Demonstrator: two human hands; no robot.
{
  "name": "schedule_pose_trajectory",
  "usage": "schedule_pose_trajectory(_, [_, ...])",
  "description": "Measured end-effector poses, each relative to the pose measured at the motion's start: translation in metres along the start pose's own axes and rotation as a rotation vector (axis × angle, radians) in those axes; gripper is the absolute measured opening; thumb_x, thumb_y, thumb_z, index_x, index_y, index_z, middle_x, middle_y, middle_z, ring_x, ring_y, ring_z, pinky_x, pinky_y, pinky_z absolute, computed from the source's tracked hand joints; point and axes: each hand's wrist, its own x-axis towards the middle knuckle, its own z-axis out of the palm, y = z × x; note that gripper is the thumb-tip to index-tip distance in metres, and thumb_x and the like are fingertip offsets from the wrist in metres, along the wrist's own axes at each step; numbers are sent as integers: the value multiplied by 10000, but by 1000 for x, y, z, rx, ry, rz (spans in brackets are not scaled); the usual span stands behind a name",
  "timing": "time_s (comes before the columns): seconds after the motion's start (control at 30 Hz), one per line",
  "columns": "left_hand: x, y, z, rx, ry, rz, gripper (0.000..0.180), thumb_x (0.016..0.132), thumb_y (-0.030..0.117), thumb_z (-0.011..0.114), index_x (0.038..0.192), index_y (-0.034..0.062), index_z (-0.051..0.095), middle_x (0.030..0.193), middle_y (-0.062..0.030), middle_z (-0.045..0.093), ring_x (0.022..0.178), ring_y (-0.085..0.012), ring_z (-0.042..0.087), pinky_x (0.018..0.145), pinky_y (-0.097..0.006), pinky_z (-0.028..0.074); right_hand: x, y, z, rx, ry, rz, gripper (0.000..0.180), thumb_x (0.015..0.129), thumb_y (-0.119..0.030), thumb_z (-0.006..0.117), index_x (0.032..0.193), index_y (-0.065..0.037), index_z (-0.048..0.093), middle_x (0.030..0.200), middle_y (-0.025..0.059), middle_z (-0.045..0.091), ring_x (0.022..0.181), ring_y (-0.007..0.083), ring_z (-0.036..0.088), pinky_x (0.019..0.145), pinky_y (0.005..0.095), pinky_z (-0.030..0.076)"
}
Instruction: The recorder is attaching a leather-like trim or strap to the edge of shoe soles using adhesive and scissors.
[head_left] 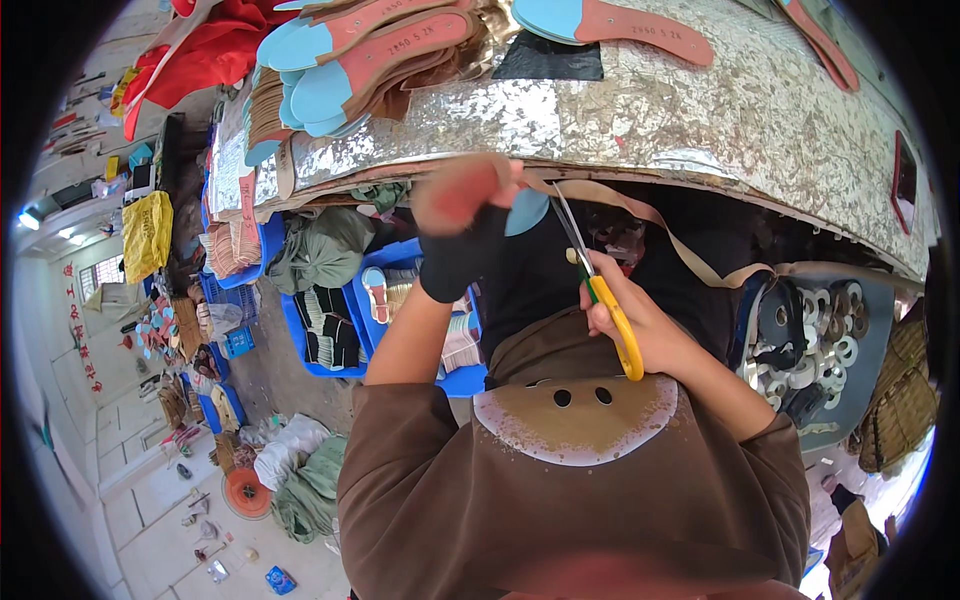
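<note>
Scissors (603, 290) with yellow and green handles sit clamped in my right hand (640, 325), fingers through the loops, blades pointing up and parted around a tan strap (640, 212) that runs along the worktable's (700, 130) lower edge. My left hand (462, 205), in a black fingerless glove, pinches the strap's end together with a light blue insole (527, 210) just left of the blades, thumb and fingers closed on them. More blue-and-pink insoles (350, 60) lie stacked on the table above.
</note>
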Motion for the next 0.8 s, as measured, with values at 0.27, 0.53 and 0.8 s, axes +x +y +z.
schedule_pose_trajectory(0.27, [-7, 15, 6, 319, -127, 494, 366, 721, 51, 662, 1086, 15, 657, 869, -143, 676, 701, -264, 665, 584, -319, 530, -3, -14, -12, -173, 65, -1, 735, 911, -452, 610, 1405, -5, 300, 1053, 209, 572, 1002, 342, 580, 881, 393, 438])
schedule_pose_trajectory(0.53, [-7, 14, 6, 306, -217, 578, 353, 723, 39, 665, 1075, 14, 655, 850, -129, 671, 705, -267, 667, 586, -330, 540, -9, -13, -20, -168, 24, 12, 668, 892, -430, 635, 1329, -11, 354, 860, 157, 528, 822, 296, 551, 764, 392, 434])
schedule_pose_trajectory(0.8, [-3, 19, 3, 293, -211, 567, 386, 705, 57, 676, 1089, 25, 656, 852, -129, 673, 720, -281, 673, 598, -339, 550, -12, -16, -18, -95, 83, 40, 557, 877, -367, 680, 1239, -23, 433, 744, 97, 487, 688, 207, 486, 649, 331, 409])
